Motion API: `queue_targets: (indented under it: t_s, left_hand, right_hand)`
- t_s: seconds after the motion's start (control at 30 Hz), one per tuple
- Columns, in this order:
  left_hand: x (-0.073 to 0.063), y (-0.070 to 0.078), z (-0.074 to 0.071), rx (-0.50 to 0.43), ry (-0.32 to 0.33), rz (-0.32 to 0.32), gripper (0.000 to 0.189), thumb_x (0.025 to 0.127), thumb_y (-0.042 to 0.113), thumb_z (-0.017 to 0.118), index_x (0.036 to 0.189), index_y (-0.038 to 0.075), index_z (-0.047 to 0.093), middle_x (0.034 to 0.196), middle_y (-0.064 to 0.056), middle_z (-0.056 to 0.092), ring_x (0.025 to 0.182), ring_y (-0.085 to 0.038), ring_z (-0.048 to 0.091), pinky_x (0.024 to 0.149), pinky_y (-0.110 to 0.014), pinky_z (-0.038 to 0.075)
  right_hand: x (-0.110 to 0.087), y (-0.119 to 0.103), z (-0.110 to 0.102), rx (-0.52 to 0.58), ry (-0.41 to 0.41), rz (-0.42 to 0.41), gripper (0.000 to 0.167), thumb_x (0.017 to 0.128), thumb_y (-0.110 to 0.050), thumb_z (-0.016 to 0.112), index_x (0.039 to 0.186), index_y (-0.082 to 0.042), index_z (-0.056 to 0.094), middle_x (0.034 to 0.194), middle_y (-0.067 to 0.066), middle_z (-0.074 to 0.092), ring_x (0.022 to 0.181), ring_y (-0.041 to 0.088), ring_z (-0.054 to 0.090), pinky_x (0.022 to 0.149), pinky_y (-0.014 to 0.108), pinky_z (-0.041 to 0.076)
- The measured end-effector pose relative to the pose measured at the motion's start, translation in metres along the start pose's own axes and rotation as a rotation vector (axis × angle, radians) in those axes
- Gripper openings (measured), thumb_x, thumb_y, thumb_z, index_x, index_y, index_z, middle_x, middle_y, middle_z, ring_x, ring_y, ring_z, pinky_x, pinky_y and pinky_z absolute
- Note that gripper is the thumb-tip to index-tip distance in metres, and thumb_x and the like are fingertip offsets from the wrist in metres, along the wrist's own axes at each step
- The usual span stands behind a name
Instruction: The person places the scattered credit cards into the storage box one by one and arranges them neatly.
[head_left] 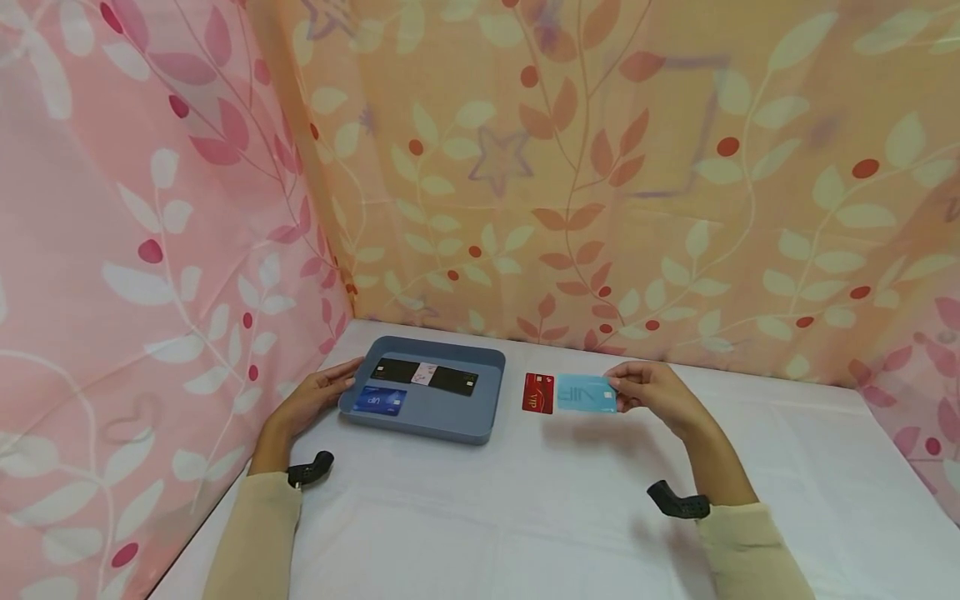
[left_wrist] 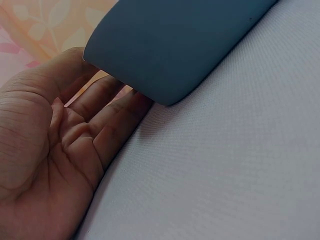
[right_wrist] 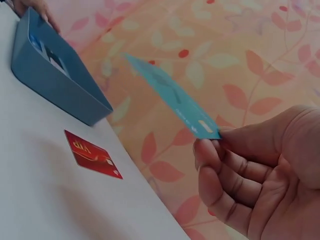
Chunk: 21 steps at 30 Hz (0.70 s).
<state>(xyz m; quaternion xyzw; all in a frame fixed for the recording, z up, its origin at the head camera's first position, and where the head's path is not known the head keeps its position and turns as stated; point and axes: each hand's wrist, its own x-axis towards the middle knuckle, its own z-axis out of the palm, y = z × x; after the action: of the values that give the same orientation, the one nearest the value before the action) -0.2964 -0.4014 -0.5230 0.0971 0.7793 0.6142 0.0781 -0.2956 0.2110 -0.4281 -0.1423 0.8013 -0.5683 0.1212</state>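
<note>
My right hand (head_left: pixel 651 395) pinches a light blue card (head_left: pixel 581 394) by its right end, between thumb and fingers. In the right wrist view the light blue card (right_wrist: pixel 172 100) is held up off the table, tilted. On the white cloth just left of it lies a red VIP card (head_left: pixel 537 393). My left hand (head_left: pixel 313 402) touches the left side of a blue-grey tray (head_left: pixel 442 432), its fingers fairly straight; the left wrist view shows these fingers against the tray's outer wall (left_wrist: pixel 150 50), their tips partly hidden. Inside the tray are a blue card (head_left: pixel 380 401) and black cards (head_left: pixel 456 382).
A whitish patch or band (head_left: pixel 423 374) lies between the black parts in the tray. A white cloth (head_left: pixel 480 508) covers the table. Leaf-patterned fabric walls (head_left: pixel 480 208) stand behind and at both sides. Each wrist wears a black device (head_left: pixel 678 502).
</note>
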Motion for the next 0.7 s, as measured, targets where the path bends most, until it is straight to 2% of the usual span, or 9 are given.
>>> queue_targets:
  t_s: [0.17,0.5,0.7]
  left_hand:
    - [-0.001,0.000,0.000,0.014,-0.001,0.005,0.056,0.106,0.026,0.057,0.158,0.018,0.039,0.164,-0.007,0.033,0.152,-0.031,0.025,0.105,-0.016,0.041]
    - [-0.003,0.003,-0.001,0.021,0.014,0.004,0.054,0.106,0.025,0.055,0.157,0.017,0.040,0.164,-0.007,0.034,0.153,-0.031,0.025,0.107,-0.020,0.039]
    - [-0.001,0.003,0.003,0.028,0.005,0.009,0.054,0.106,0.024,0.055,0.157,0.018,0.040,0.163,-0.005,0.035,0.152,-0.029,0.026,0.106,-0.018,0.040]
  right_hand:
    - [0.004,-0.003,0.010,0.091,0.012,-0.004,0.034,0.101,-0.014,0.063,0.119,0.015,0.062,0.085,0.010,0.070,0.068,0.018,0.067,0.070,0.029,0.061]
    - [0.006,-0.014,0.029,0.124,0.034,-0.021,0.032,0.101,-0.014,0.064,0.118,0.013,0.064,0.085,0.013,0.070,0.068,0.020,0.067,0.069,0.029,0.061]
    - [0.002,-0.021,0.033,0.097,0.040,-0.038,0.033,0.101,-0.016,0.064,0.118,0.013,0.064,0.087,0.014,0.071,0.069,0.023,0.069,0.070,0.030,0.061]
